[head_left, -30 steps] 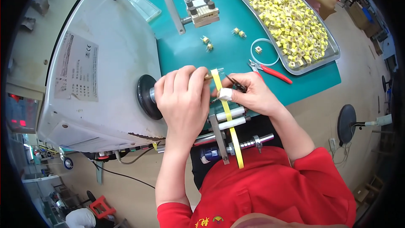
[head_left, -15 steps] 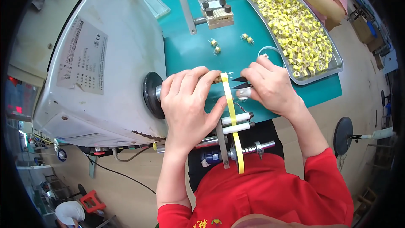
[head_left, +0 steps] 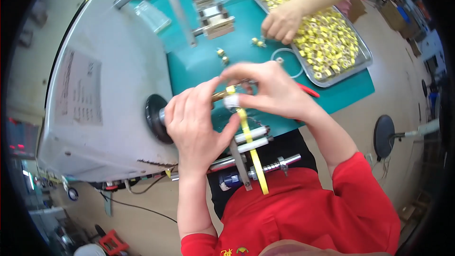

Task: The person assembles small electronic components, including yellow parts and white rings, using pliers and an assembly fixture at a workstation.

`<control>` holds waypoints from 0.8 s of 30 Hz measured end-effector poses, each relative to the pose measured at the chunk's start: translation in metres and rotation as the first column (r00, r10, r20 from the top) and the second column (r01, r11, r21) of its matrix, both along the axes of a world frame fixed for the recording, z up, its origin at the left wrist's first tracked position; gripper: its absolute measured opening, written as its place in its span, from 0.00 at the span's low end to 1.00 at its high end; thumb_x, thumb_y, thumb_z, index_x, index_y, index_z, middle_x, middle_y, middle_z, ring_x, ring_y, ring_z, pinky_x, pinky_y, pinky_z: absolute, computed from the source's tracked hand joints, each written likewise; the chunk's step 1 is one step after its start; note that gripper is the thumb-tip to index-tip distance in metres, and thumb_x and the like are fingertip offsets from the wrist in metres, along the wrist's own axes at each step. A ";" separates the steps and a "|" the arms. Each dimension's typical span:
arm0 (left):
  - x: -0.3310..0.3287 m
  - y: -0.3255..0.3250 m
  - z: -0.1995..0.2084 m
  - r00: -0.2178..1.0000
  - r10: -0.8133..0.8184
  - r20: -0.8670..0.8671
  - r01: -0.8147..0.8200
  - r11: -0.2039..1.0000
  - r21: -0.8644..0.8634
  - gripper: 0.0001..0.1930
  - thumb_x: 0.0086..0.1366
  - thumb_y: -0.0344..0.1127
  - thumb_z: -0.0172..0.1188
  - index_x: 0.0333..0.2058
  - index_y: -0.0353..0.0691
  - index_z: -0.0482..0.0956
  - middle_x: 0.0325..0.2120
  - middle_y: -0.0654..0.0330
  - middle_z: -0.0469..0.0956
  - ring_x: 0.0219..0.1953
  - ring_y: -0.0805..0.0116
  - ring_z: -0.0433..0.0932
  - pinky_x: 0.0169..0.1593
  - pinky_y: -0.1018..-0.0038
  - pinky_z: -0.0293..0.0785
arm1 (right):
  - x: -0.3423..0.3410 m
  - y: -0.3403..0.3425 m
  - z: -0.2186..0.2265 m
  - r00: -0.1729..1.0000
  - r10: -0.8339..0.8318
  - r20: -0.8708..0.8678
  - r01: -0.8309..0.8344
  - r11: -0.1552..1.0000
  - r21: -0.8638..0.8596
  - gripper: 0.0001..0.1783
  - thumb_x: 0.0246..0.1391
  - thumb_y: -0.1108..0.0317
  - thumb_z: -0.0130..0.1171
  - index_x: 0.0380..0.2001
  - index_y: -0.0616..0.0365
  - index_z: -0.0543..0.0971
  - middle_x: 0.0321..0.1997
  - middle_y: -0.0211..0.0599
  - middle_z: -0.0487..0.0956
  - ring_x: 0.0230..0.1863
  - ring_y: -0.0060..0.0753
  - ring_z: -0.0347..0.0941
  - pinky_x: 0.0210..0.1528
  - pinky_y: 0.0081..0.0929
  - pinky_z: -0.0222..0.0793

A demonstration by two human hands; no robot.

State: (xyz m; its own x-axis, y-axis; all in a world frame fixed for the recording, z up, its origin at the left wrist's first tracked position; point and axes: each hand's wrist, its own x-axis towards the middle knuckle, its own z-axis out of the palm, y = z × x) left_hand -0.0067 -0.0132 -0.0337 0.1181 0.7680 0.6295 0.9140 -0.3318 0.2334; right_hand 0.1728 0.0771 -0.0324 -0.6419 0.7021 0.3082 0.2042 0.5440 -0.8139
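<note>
My left hand (head_left: 199, 123) is curled around the shaft that sticks out of the black round hub (head_left: 154, 118) on the white machine (head_left: 99, 80). Its thumb and forefinger pinch a small brass-coloured part (head_left: 219, 96) at the shaft's tip. My right hand (head_left: 270, 90) meets it from the right, fingers pinched on the same small part and on the end of a yellow tape strip (head_left: 249, 137). The tape runs down over two white rollers (head_left: 253, 140) toward my red shirt. One finger of my right hand wears a white wrap (head_left: 232, 102).
A metal tray (head_left: 358, 66) full of several small yellow parts lies at the back right on the teal mat (head_left: 194, 61). Another person's hand (head_left: 282, 21) reaches to its edge. A few loose yellow parts (head_left: 222, 56), a clear ring (head_left: 286, 61), red-handled pliers (head_left: 308, 90) and a small metal fixture (head_left: 215, 21) lie on the mat.
My hands stay on the shaft tip and tape, with the right fingers now pinched closer. Another person's hand has come down to the tray's near edge. The view has tilted.
</note>
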 end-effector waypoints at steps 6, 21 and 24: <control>-0.003 -0.008 -0.004 0.999 0.033 -0.019 -0.033 0.999 0.000 0.37 0.43 0.38 0.71 0.57 0.45 0.73 0.44 0.64 0.79 0.50 0.63 0.75 0.59 0.64 0.62 | 0.014 0.010 0.002 0.996 -0.012 -0.091 0.002 0.994 -0.106 0.12 0.53 0.70 0.66 0.41 0.61 0.84 0.32 0.34 0.83 0.30 0.18 0.76 0.35 0.20 0.71; -0.001 0.002 -0.006 0.989 0.086 -0.123 -0.076 0.994 0.084 0.16 0.54 0.31 0.70 0.43 0.49 0.83 0.41 0.66 0.79 0.45 0.65 0.77 0.53 0.66 0.65 | 0.083 0.049 -0.034 0.870 -0.324 0.371 0.190 0.916 0.354 0.22 0.46 0.81 0.63 0.47 0.55 0.78 0.44 0.39 0.77 0.49 0.46 0.76 0.50 0.36 0.73; -0.001 0.002 -0.006 0.990 0.077 -0.120 -0.066 0.993 0.095 0.16 0.54 0.30 0.69 0.43 0.49 0.83 0.41 0.67 0.79 0.44 0.65 0.77 0.53 0.66 0.66 | 0.081 0.051 -0.044 0.862 -0.317 0.396 0.111 0.880 0.463 0.21 0.45 0.81 0.64 0.45 0.57 0.78 0.43 0.39 0.77 0.47 0.45 0.76 0.49 0.36 0.74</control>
